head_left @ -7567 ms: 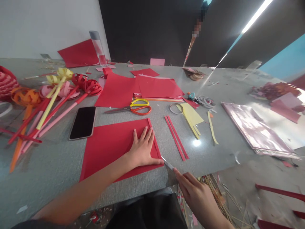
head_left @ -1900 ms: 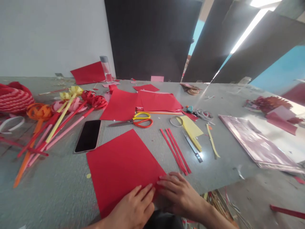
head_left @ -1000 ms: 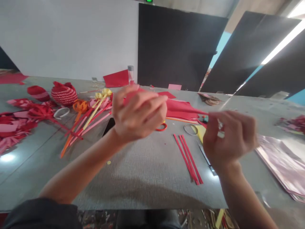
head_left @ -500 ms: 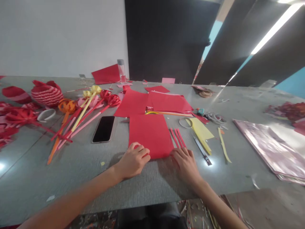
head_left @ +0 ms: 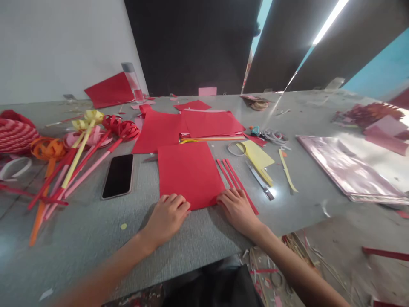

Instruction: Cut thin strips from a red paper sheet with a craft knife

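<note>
A red paper sheet lies on the table in front of me, its near edge between my two hands. My left hand has its fingers curled over the near left corner, the thumb mostly hidden. At the near right corner, my right hand grips the same edge with bent fingers. Narrow red paper strips lie just right of the sheet, running partly beneath the right hand. Farther right rests a utility knife beside a folded yellow paper.
A phone lies left of the sheet, near long-stemmed paper flowers. More red paper is stacked behind. A tape roll, a clear bottle and a shiny plastic packet also lie or stand around the table.
My left hand has slid outward along the near edge to the left corner of the red paper sheet. The right hand stays at its corner. The camera view has turned and tilted.
</note>
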`<state>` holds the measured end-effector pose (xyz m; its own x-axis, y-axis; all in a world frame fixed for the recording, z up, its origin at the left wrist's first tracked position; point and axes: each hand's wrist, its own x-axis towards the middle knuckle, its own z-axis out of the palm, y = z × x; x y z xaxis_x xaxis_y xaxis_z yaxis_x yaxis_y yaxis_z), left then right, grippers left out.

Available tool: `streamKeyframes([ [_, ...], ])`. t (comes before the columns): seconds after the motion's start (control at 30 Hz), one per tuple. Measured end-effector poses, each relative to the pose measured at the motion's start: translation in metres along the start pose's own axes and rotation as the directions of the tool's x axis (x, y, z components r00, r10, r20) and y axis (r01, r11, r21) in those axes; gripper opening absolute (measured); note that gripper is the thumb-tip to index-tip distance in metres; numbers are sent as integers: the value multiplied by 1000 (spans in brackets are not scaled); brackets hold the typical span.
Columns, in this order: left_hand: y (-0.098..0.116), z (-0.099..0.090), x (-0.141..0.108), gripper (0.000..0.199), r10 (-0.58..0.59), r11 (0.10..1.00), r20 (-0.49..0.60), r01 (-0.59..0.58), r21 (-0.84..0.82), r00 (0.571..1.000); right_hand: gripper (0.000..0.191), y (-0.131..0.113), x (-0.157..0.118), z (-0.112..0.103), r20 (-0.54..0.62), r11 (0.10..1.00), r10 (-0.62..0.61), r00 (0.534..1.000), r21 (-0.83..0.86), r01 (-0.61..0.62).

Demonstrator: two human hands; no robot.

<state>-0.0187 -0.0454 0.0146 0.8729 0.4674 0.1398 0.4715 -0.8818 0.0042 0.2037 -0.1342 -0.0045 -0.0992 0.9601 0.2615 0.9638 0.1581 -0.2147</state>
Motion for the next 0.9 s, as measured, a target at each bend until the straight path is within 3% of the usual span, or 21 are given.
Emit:
streamKeyframes([
  [0.17, 1, 1, 0, 16, -66, 995, 4, 66, -76, 998, 12, -8, 4, -4, -1, 999, -51, 999, 2, 51],
  [0.3, -1, 0, 0, 16, -95, 982, 37, 100, -162, 995, 12, -10, 14, -8, 77, 994, -99, 992, 46, 95],
  [0.47, -6, -2, 1, 14, -197, 932, 120, 224, -284, 973, 12, -1, 29, -10, 192, 988, -70, 979, 148, 42],
  [0.6, -10, -2, 1, 18, -257, 882, 165, 301, -362, 952, 13, 7, 33, -7, 204, 968, -30, 978, 248, -22],
  [0.7, -10, -1, 1, 20, -312, 869, 165, 351, -348, 936, 14, 10, 33, -3, 191, 956, -5, 982, 290, -51],
  [0.9, -8, -4, 2, 26, -406, 872, 154, 432, -228, 901, 23, 11, 33, -2, 160, 968, 87, 983, 220, -121],
])
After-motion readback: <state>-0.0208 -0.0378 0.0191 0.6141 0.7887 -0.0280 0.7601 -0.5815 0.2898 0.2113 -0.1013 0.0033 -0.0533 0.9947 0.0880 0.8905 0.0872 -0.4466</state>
